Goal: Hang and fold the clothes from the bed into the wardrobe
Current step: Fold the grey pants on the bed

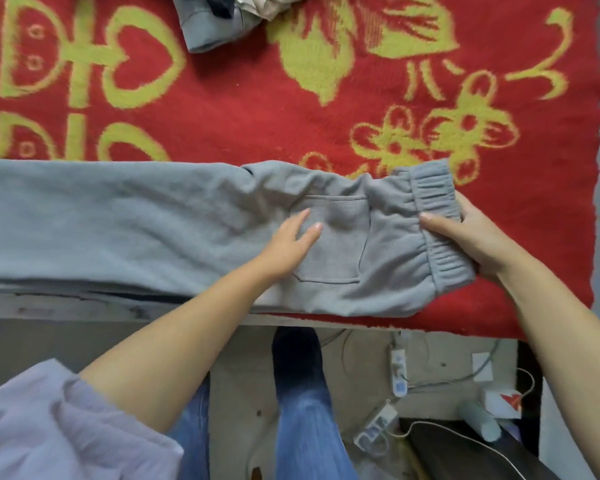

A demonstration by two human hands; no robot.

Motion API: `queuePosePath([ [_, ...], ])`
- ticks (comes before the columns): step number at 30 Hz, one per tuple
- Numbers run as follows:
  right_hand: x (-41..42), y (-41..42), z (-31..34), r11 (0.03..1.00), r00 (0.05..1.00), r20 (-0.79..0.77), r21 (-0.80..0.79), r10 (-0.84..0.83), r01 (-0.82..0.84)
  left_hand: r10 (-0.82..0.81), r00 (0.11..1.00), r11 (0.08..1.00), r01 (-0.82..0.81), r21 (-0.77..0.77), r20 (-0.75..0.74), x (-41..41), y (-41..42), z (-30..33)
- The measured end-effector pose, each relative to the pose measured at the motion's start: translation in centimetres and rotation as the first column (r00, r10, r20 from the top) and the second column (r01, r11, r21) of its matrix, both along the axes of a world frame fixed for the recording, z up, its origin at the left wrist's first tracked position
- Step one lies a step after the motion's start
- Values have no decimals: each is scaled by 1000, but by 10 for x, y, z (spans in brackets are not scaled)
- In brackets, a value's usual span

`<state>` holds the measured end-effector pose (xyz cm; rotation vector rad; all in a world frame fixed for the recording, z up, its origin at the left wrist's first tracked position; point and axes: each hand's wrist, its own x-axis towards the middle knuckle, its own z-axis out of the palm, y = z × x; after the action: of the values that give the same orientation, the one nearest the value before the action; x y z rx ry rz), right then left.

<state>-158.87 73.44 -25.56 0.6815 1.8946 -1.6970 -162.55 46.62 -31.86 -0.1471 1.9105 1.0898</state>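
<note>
Fold step, not hang. Grey sweatpants (160,223) laid flat along the near edge of the bed, legs stacked and running out toward 9 o'clock, elastic waistband (433,216) at the 3 o'clock end, back patch pocket (333,240) facing up.

Left hand (291,244): fingers straight and spread, palm flat on the pocket, pressing or smoothing, nothing gripped. Right hand (478,240): thumb on top of the waistband, fingers curled underneath, pinching the elastic edge.

Looks like flattening before the first fold. Judgement: next move is carrying the waistband over toward 9 o'clock (or bringing the legs in toward 3) while the left hand pins the crease line. Fabric is thick fleece, so expect bulk at the waistband; square the edges or the fold skews.

More garments remain: crumpled pile (229,19) at 12 o'clock on the red and yellow blanket (222,116). Wardrobe not in view. Task early to mid.

Floor at 5 o'clock: power strips (399,372) and cables, trip risk when walking off.
</note>
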Motion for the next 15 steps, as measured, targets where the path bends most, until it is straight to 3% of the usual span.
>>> queuePosePath([
  [1, -9, -23, 16, 999, 999, -19, -28, 38, -39, 119, 988, 977, -134, 167, 95, 1, 1, 18],
  [3, -24, -80, 42, 988, 990, -72, -86, 125, -131, 269, 914, 846, -375, 380, 302, -1, -8, 50],
  [6, -36, -176, 48, 968, 965, -127, -77, 230, -241, 417, 794, 643, -602, 474, 442, -12, -57, 69],
  [8, -39, -228, 35, 950, 955, -138, -139, 262, -280, 494, 732, 575, -680, 455, 469, -20, -105, 71],
  [10, -40, -263, 15, 902, 911, -137, -142, 389, -407, 542, 760, 647, -649, 399, 358, -28, -154, 61],
  [13, -33, -288, -16, 787, 780, -129, 16, 613, -616, 436, 887, 872, -458, 171, 152, -38, -208, 32],
  [15, -29, -290, -31, 821, 804, -180, 205, 567, -533, 313, 947, 948, -308, -75, 72, -40, -222, 2],
])
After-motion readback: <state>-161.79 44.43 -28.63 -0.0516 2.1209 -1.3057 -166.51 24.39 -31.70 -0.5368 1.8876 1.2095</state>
